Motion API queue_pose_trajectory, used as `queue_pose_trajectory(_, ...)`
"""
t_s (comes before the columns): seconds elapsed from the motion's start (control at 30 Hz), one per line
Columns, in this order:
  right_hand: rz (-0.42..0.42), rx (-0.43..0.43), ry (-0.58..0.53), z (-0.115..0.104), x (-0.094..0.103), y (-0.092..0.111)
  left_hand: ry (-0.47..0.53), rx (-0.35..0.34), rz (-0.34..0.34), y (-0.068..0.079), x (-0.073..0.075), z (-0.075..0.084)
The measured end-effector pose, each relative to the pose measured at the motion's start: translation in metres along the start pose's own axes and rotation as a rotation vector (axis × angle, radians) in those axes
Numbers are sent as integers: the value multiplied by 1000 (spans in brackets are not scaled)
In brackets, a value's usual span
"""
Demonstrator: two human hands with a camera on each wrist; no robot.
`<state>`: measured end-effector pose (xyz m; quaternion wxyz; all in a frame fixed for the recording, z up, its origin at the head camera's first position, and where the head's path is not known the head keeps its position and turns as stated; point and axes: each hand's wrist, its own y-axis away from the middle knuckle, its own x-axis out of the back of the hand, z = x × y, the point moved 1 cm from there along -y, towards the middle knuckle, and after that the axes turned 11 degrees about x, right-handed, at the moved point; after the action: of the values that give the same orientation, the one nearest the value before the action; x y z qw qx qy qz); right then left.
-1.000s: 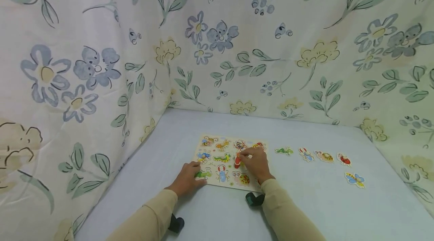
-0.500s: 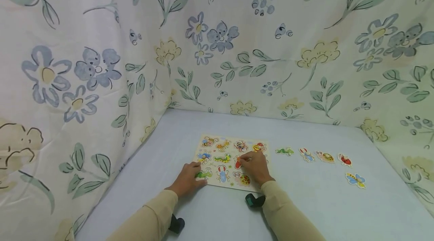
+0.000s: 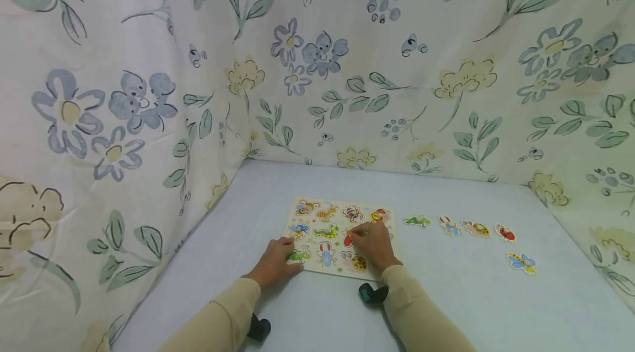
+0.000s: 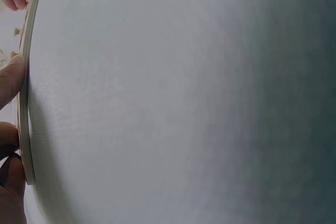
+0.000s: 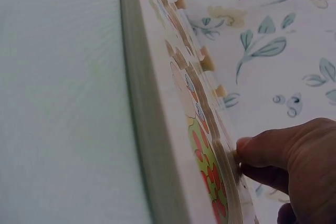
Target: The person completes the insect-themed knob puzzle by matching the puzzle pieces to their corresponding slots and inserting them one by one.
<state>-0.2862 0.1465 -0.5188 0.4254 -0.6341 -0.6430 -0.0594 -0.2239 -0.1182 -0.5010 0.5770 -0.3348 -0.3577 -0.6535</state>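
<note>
A pale puzzle board with several colourful insect pictures lies flat on the table. My left hand holds its near left corner, fingers along the left side and thumb at the near edge; in the left wrist view a finger lies on the board's rim. My right hand is over the right half of the board, thumb and forefinger pinching a red insect puzzle piece in the middle row. That piece is mostly covered by the fingers. In the right wrist view the right hand's fingertips touch down at the board's surface.
Loose pieces lie right of the board: a green insect, a blue beetle with red horns, a snail-like piece, a ladybird and a blue-and-yellow winged insect. A floral curtain hangs behind and beside the table.
The right hand has come slightly nearer and lower with the red insect piece, uncovering the spider picture in the top row. The left hand keeps its place on the board.
</note>
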Motion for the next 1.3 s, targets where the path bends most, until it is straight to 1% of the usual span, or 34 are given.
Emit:
queue_pose_trajectory(0.1, 7, -30, -4, -1, 3, 1, -1, -3, 2, 0, -1, 0)
queue_pose_trajectory(0.2, 41, -63, -13, -3, 11, 2, -1, -4, -4, -1, -1, -1)
queue_pose_trajectory(0.27, 74, -60, -2, -5, 17, 1, -2, -4, -8, -1, 0, -1)
queue_pose_trajectory(0.4, 138, 9, 25, -7, 30, -2, -4, -4, -12, -1, 2, 0)
queue_pose_trajectory(0.47, 164, 28, 24, -11, 39, -2, 1, -5, -11, -1, 2, 0)
queue_pose_trajectory(0.6, 209, 47, -25, -22, 57, -1, 5, -3, -14, -3, 1, -1)
queue_pose_trajectory(0.73, 241, 90, -79, -34, 74, 1, 6, 4, -17, -4, -1, -2)
queue_pose_trajectory(0.83, 260, 145, -98, -45, 87, 4, 10, 4, -17, -5, -1, -2)
queue_pose_trajectory(1.07, 279, 247, -147, -72, 115, 14, 6, 35, -19, -3, -2, -1)
queue_pose_trajectory(1.17, 302, 298, -134, -83, 126, 21, 4, 35, -23, -3, -2, -1)
queue_pose_trajectory(1.3, 343, 401, -120, -94, 138, 25, 9, 21, -21, -3, -1, -1)
